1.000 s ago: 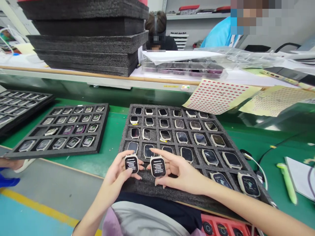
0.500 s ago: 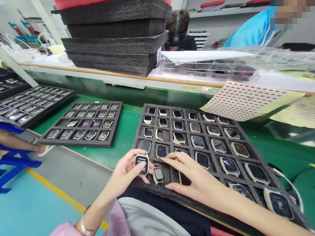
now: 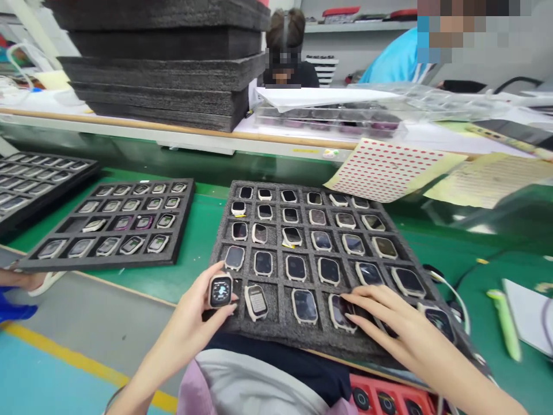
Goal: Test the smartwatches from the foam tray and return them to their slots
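My left hand (image 3: 194,311) grips a smartwatch case (image 3: 220,291) at the tray's left front corner, its dark screen lit with a dial. My right hand (image 3: 400,323) reaches over the front row of the grey foam tray (image 3: 280,340), fingers stretched out. Its fingertips touch or hover just over a dark-screened watch (image 3: 337,314) in its slot; contact is hard to tell. Between my hands, a watch with a lit, keypad-like screen (image 3: 257,302) lies slightly tilted in its compartment. Strapless watches fill most other slots, and my right hand hides some.
A second foam tray of watches (image 3: 184,230) lies to the left, with another tray (image 3: 82,178) beyond. Stacked black foam (image 3: 159,75) stands on the shelf. A red-dotted sheet (image 3: 389,170) hangs behind the tray. At right are a white cable (image 3: 462,305) and a green tool (image 3: 505,325).
The view has swung right. My right hand has moved rightward along the front row. The watch in my left hand now displays a dial instead of text, and my left thumb has left its screen.
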The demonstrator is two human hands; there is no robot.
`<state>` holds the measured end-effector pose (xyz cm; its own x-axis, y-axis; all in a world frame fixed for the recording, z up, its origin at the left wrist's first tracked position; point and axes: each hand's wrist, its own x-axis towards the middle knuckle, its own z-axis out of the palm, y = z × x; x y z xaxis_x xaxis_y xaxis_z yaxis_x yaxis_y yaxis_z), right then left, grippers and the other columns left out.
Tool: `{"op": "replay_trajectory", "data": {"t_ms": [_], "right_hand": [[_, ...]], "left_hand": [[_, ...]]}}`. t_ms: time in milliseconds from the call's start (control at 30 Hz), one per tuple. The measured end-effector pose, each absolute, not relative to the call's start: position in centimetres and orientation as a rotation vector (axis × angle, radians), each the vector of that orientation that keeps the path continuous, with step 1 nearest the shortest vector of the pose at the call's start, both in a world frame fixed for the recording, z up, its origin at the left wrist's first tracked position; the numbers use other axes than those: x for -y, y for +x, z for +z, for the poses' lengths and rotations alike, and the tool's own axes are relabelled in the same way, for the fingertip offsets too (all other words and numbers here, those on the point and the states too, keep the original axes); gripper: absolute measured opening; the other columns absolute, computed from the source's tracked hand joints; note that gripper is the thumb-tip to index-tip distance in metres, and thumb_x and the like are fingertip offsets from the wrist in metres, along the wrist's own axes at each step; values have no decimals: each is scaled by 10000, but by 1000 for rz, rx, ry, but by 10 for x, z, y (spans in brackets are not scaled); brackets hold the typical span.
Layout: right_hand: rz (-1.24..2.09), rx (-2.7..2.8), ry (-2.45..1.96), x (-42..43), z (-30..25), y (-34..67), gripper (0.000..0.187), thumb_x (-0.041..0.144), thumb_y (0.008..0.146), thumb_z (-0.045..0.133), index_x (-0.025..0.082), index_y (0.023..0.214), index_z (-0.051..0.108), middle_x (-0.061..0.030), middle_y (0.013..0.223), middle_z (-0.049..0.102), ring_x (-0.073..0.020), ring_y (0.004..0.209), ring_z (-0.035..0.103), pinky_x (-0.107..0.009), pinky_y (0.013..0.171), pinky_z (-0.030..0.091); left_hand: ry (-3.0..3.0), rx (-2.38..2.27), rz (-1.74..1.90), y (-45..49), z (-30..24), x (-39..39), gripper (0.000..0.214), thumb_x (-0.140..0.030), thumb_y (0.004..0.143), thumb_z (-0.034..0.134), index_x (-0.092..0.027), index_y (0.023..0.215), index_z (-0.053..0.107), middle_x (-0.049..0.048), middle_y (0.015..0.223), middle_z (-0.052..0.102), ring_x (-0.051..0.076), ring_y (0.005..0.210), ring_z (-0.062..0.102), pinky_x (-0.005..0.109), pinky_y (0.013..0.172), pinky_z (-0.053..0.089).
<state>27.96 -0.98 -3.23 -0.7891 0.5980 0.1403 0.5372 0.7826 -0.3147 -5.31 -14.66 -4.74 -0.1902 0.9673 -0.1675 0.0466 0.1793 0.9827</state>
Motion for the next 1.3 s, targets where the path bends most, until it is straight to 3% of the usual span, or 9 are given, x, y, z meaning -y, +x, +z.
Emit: {"op": "replay_trajectory", "data": {"t_ms": [200, 333, 433, 567, 667, 767, 867, 1033, 1300], "right_hand": [[390, 2568, -1121, 37, -46, 256, 279, 330, 963, 453, 131, 1109, 584, -135, 1005, 607, -290, 938, 590, -453, 836, 488], [679, 2426, -1215, 42, -32, 246, 284, 281, 910, 576, 174, 1172, 548, -96, 1023, 620, -265, 943, 594, -410, 831, 483], [964, 2270, -1086, 40, -19, 246, 127, 300, 917, 576, 199, 990, 597, -56, 949, 612, -219, 887, 600, -347, 783, 495], [1479, 1841, -889, 33, -17, 244, 122, 301, 941, 528, 196, 999, 510, -78, 1039, 611, -177, 785, 651, -246, 565, 529], [1700, 1602, -870, 29, -23, 243, 221, 310, 929, 558, 189, 1096, 478, -86, 977, 640, -118, 541, 616, -170, 370, 438], [1836, 1514, -801, 28, -25, 243, 425, 305, 915, 585, 179, 1292, 437, -105, 981, 637, -162, 668, 647, -211, 458, 509], [1956, 1413, -716, 26, -26, 241, 465, 278, 906, 604, 202, 1334, 439, -104, 1001, 626, -194, 777, 656, -242, 531, 535], [1988, 1283, -636, 24, -28, 233, 335, 272, 848, 696, 214, 1158, 583, -62, 906, 637, -118, 604, 607, -202, 500, 488], [2107, 1219, -557, 31, -30, 223, 445, 295, 835, 712, 211, 1244, 559, -83, 919, 645, -106, 541, 570, -187, 430, 451]], "left_hand": [[973, -1370, 1186, -47, -52, 147, 629, -269, 815, 642, -266, 1354, 317, 43, 1023, 623, 181, 894, 627, 269, 761, 532], [1056, -1425, 1233, -30, -49, 141, 608, -328, 793, 658, -261, 1318, 360, 47, 1040, 604, 184, 877, 625, 283, 770, 528], [1236, -1728, 1087, -21, -50, 138, 725, -406, 743, 687, -236, 1347, 326, 19, 877, 609, 181, 695, 604, 306, 660, 527], [1428, -1986, 910, -22, -53, 133, 839, -471, 694, 698, -187, 1370, 291, 15, 827, 596, 166, 533, 535, 322, 556, 499], [1481, -1911, 822, -28, -53, 126, 802, -393, 728, 669, -198, 1388, 257, 39, 906, 613, 165, 549, 564, 324, 586, 507], [1486, -1819, 788, -32, -49, 120, 763, -336, 738, 655, -227, 1386, 267, 42, 937, 615, 173, 601, 589, 322, 614, 506], [1406, -1721, 825, -30, -43, 119, 811, -337, 678, 723, -229, 1358, 295, -7, 800, 592, 173, 601, 564, 317, 614, 498], [1034, -1512, 1260, -16, -37, 118, 695, -347, 672, 728, -214, 1270, 401, 18, 890, 569, 154, 686, 567, 268, 612, 512], [945, -1503, 1354, 5, -35, 119, 436, -313, 759, 666, -199, 1132, 472, -21, 825, 523, 36, 446, 385, 163, 390, 352]]}}
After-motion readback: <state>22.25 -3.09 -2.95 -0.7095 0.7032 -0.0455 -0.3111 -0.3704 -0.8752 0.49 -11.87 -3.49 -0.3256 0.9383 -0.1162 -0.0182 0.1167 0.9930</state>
